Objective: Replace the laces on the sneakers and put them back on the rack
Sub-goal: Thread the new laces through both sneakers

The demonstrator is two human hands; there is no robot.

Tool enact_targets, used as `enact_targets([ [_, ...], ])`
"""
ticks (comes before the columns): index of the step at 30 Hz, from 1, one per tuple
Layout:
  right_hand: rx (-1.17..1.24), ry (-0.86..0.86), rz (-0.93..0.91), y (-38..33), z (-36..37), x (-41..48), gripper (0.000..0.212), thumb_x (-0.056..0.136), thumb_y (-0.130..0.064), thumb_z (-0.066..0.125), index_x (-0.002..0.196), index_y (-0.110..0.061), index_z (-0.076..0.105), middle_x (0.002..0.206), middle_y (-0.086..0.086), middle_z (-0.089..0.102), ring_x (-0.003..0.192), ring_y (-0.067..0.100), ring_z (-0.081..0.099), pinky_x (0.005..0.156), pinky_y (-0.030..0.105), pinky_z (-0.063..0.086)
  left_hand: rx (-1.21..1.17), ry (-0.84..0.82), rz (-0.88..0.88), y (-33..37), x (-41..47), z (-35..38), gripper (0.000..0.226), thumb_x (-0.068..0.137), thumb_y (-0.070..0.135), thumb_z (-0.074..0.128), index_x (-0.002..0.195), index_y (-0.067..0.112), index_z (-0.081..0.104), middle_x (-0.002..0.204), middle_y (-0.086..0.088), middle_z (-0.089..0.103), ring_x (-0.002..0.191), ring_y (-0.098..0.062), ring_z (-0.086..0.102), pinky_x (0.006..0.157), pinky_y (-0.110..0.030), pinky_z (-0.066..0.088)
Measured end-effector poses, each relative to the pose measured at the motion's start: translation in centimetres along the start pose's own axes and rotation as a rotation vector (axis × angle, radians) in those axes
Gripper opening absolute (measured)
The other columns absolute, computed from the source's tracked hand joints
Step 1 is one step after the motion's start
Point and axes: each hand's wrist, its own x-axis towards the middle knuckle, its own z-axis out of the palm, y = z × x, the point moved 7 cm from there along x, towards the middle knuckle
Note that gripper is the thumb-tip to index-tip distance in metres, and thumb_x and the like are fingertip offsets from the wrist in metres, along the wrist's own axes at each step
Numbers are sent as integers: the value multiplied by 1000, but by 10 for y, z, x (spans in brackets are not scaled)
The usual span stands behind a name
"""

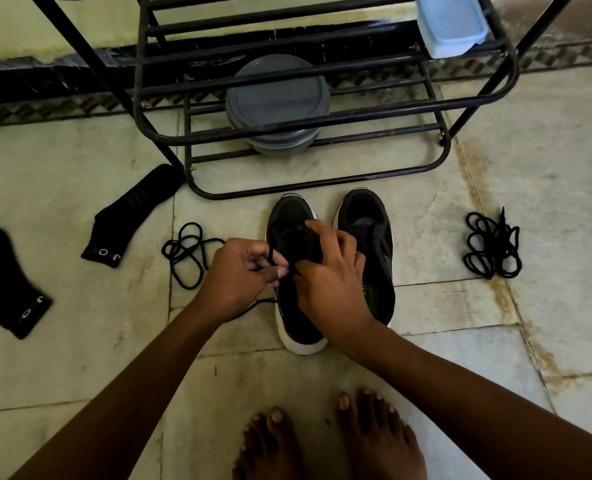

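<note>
Two black sneakers with white soles stand side by side on the floor in front of the black metal rack (218, 195). My left hand (242, 271) pinches a black lace at the left sneaker (294, 216), and the lace trails off to the left under my wrist. My right hand (332, 271) lies over the same shoe's tongue and eyelets, its fingers curled on the upper. The right sneaker (370, 230) has no lace, and a green insole shows inside it. A loose black lace (187, 252) lies left of the shoes. A bundled black lace (492, 245) lies to the right.
Two black socks (132, 216) (7, 282) lie on the floor at left. Grey round containers (277, 98) sit on the rack's bottom shelf, and a pale blue plastic box (450, 24) on a higher shelf. My bare feet (329, 438) are at the bottom.
</note>
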Motion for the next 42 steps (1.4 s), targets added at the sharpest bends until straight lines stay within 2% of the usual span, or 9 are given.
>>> enact_targets([
  [5, 50, 27, -14, -3, -6, 1, 41, 85, -46, 45, 75, -19, 73, 153, 10, 41, 131, 43, 34, 93, 58, 41, -31, 28, 18, 2, -7, 3, 11, 85, 3, 79, 89, 13, 76, 80, 0, 76, 76, -13, 74, 72, -23, 59],
  [10, -8, 66, -17, -5, -11, -3, 11, 78, -29, 70, 79, -18, 70, 156, 11, 38, 128, 42, 35, 89, 55, 39, -9, -28, 14, 4, -9, 7, 31, 76, -1, 82, 93, 20, 69, 91, 10, 71, 82, -15, 73, 68, -26, 60],
  [15, 28, 185, -105, -11, -23, -6, 9, 75, -22, 69, 77, -13, 70, 149, 11, 49, 124, 39, 41, 84, 47, 34, -46, -8, -30, -1, -10, 9, 32, 76, 1, 82, 96, 20, 67, 93, 0, 72, 83, -18, 73, 68, -32, 63],
  [20, 657, 297, 9, -4, -50, -4, 8, 94, -3, 57, 86, -3, 58, 123, 7, 63, 117, 21, 59, 90, 40, 49, -123, -14, -71, -4, -12, 14, 31, 78, -5, 75, 98, 16, 64, 97, -5, 67, 85, -28, 70, 62, -42, 63],
  [23, 1009, 214, 163, 7, -59, 1, 16, 105, -11, 41, 90, -10, 46, 76, 2, 64, 71, 14, 66, 67, 40, 56, -138, -20, -90, -3, -12, 16, 29, 80, -6, 74, 99, 12, 63, 98, -6, 65, 79, -20, 68, 61, -35, 62],
  [25, 731, 106, 130, 11, -69, 8, 15, 103, -17, 41, 89, -14, 42, 64, -4, 52, 54, 9, 52, 52, 26, 44, -137, -27, -98, -3, -12, 16, 28, 80, -5, 74, 98, 12, 62, 98, -5, 64, 77, -18, 68, 61, -36, 62],
  [30, -23, -561, 66, 19, -40, 4, 39, 94, -44, 68, 72, -27, 41, 70, -6, 47, 64, 11, 53, 61, 25, 43, -104, -29, -84, -1, -12, 16, 28, 80, -5, 75, 97, 13, 62, 98, -10, 62, 78, -20, 68, 62, -39, 64],
  [38, 354, -601, -261, -13, -64, 1, 22, 97, -25, 67, 78, -17, 75, 69, -4, 71, 65, 9, 66, 62, 23, 49, 25, -8, -25, 1, -14, 15, 38, 76, 6, 80, 100, 26, 60, 97, 1, 64, 83, -19, 69, 67, -32, 60],
  [42, 431, -680, -361, -25, -58, -9, 30, 98, -23, 66, 68, -24, 66, 63, -8, 69, 61, 8, 66, 67, 28, 54, 129, -2, 101, 11, -16, 15, 42, 76, 6, 79, 103, 31, 60, 95, 4, 59, 78, -12, 62, 65, -30, 57],
])
